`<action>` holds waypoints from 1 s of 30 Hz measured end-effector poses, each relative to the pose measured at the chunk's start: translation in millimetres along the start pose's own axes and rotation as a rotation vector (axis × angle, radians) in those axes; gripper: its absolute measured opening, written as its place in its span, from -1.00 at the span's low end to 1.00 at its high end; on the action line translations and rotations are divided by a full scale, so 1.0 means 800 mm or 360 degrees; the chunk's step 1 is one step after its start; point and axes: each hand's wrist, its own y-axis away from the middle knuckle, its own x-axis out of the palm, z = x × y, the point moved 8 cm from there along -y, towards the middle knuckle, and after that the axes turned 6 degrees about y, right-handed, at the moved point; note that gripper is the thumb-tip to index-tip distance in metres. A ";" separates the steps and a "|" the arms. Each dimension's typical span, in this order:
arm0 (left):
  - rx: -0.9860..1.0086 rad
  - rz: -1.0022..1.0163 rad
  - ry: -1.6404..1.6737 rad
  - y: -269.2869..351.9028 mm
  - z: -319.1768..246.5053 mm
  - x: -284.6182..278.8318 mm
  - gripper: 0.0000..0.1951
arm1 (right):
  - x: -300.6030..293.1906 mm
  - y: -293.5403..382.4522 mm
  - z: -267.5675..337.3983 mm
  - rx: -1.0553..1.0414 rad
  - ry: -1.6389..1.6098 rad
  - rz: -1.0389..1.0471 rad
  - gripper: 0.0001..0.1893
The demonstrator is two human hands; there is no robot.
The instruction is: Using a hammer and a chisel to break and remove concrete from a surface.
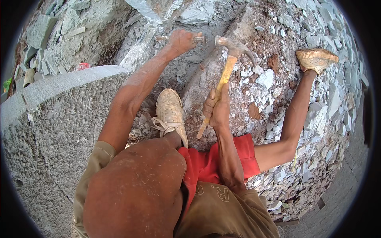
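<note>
My left hand [182,41] is closed around a metal chisel [162,38], held nearly level across the upper middle of the view. The chisel's left end lies over a pale, dusty rock edge [146,44]; whether it touches the stone I cannot tell. In my right hand [218,105] is a claw hammer [227,71], gripped partway along its yellowish wooden handle. The dusty hammer head [233,46] is raised just right of the chisel's other end, with a small gap between them. Its claw curves to the right.
A large rough stone block [68,128] with a smoother pale top edge fills the left. Broken stone chips [266,78] cover the ground at right. My dusty shoes [169,110] rest among rubble. A small red scrap [83,66] lies behind the block.
</note>
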 end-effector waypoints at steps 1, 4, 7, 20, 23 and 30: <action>-0.0054 0.0048 -0.0021 -0.001 0.003 0.002 -0.80 | -0.009 0.010 0.021 -0.0104 -0.0205 0.0050 -0.49; -0.0155 0.0169 -0.0063 0.002 0.010 0.015 -0.77 | -0.047 0.054 0.140 -0.0970 -0.0575 0.0219 -0.48; -0.0183 0.0187 -0.0074 -0.007 0.014 0.013 -0.76 | -0.068 0.085 0.210 -0.1511 -0.0787 0.0505 -0.45; -0.0264 0.0076 0.0005 -0.009 0.018 0.004 -0.71 | -0.065 0.062 0.186 -0.1046 -0.0629 0.0566 -0.43; -0.0198 0.0010 0.0004 -0.010 0.012 -0.004 -0.72 | -0.095 0.094 0.247 -0.1648 -0.0759 0.0474 -0.37; -0.0066 -0.0074 -0.0052 -0.003 0.018 0.001 -0.73 | 0.011 -0.024 0.017 -0.0308 0.0574 -0.0095 -0.48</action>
